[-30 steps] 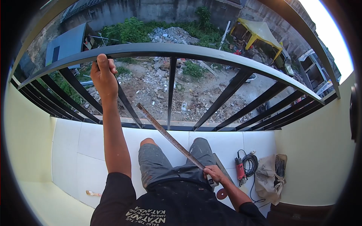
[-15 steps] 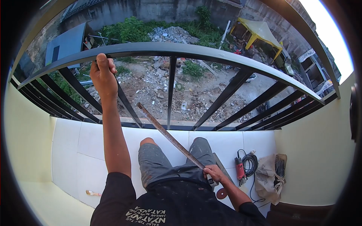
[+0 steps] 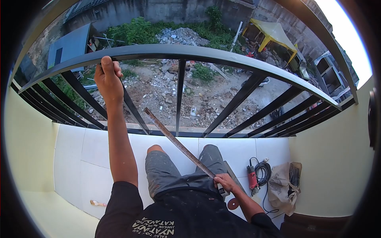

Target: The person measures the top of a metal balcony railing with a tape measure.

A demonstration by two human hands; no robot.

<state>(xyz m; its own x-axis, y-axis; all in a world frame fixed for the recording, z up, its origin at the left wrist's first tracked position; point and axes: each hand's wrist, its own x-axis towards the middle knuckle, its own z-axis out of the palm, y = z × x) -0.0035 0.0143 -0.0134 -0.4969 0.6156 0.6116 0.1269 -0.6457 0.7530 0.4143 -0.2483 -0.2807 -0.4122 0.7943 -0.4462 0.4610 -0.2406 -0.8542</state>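
Note:
My left hand is closed around a black upright bar of the balcony railing, just beneath the top rail, with the thumb pointing up. In my right hand, low beside my right thigh, is a tape measure. Its worn, brownish blade is drawn out and slants up to the left across my lap. The blade's free end is in front of the railing bars, apart from my left hand. My fingers cover part of the tape's case.
On the white tiled floor at right lie a red angle grinder with a coiled black cord, a cutting disc and a beige bag. A paintbrush lies at left. Beyond the railing is rubble ground below.

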